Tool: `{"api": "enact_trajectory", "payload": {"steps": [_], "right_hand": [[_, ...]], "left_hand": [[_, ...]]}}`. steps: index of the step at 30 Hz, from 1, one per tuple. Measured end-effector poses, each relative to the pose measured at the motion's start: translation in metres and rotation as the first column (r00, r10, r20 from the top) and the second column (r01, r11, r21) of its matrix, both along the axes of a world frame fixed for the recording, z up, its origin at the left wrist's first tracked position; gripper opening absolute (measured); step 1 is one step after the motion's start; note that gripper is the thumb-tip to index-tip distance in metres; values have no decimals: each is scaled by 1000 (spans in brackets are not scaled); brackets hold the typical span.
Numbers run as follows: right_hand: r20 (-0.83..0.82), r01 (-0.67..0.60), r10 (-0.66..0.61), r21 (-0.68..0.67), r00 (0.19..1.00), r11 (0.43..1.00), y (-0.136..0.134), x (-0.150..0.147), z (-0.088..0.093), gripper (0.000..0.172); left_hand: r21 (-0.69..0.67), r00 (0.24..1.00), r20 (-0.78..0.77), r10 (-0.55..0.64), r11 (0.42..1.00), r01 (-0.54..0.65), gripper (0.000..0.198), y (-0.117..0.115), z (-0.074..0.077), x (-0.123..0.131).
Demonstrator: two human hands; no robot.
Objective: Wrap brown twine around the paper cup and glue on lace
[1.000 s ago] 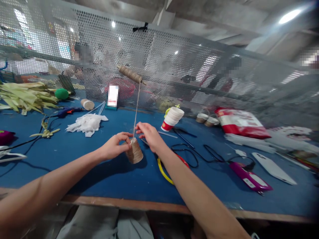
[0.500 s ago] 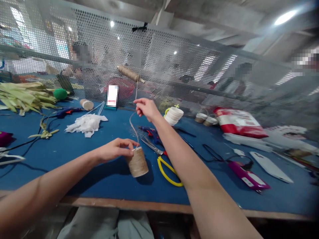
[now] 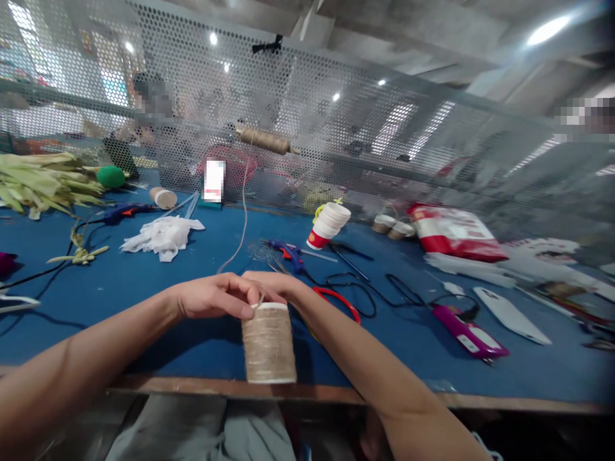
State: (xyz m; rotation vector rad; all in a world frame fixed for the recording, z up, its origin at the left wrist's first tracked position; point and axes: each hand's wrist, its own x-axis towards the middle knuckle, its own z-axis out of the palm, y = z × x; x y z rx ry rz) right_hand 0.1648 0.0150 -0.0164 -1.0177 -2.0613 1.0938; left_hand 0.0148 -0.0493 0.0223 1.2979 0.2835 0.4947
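At the tabletop's (image 3: 432,368) near edge, a tan, twine-wrapped cup (image 3: 269,346) with a white rim is held by the left hand (image 3: 218,298), thumb and fingers pinching that rim; the right hand (image 3: 265,282) lies behind, its grip hidden. Beyond, a thin tan twine strand (image 3: 245,211) curves slackly up to a brown twine spool (image 3: 265,141). Slack could loosen the windings; a weak rim pinch could drop the cup.

Blue tabletop (image 3: 211,250): pale strips (image 3: 43,182), crumpled white material (image 3: 163,237), stacked cups (image 3: 328,225), blue glue guns (image 3: 288,251), purple device (image 3: 468,333).
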Motion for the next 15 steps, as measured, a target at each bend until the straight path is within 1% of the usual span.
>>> {"api": "enact_trajectory", "payload": {"steps": [1, 2, 3, 4, 5, 6, 7, 9, 11, 13, 15], "right_hand": [[72, -49, 51, -26, 996, 998, 4, 2, 7, 7], [133, -78, 83, -41, 988, 996, 9, 5, 14, 10], [246, -20, 18, 4, 969, 1000, 14, 10, 22, 14], [350, 119, -152, 115, 924, 986, 20, 16, 29, 18], [416, 280, -364, 252, 833, 927, 26, 24, 35, 23], [483, 390, -528, 361, 699, 847, 31, 33, 39, 25], [496, 442, -597, 403, 630, 801, 36, 43, 41, 26], [534, 487, -635, 409, 558, 772, 45, 61, 39, 21], [581, 515, -621, 364, 525, 776, 51, 74, 32, 11], [606, 538, -602, 315, 520, 782, 54, 81, 24, 6], [595, 560, -598, 279, 537, 780, 56, 83, 18, 9]], "left_hand": [[13, 999, -7, 42, 999, -42, 16, 2, -1, -1], [33, 996, -15, 92, 995, -92, 16, 5, -2, -2], [63, 988, -18, 151, 987, -150, 16, 8, -4, -4], [109, 977, -18, 211, 972, -208, 16, 12, -5, -5], [168, 963, -24, 270, 950, -263, 16, 15, -7, -6], [234, 943, -35, 332, 920, -315, 17, 19, -9, -7], [300, 920, -49, 388, 885, -357, 17, 22, -11, -7], [424, 876, -67, 478, 808, -409, 18, 28, -17, -8], [519, 846, -58, 530, 740, -429, 18, 32, -22, -7], [589, 828, -58, 558, 688, -423, 15, 33, -25, -7], [635, 815, -69, 575, 655, -409, 13, 34, -27, -6]]}}
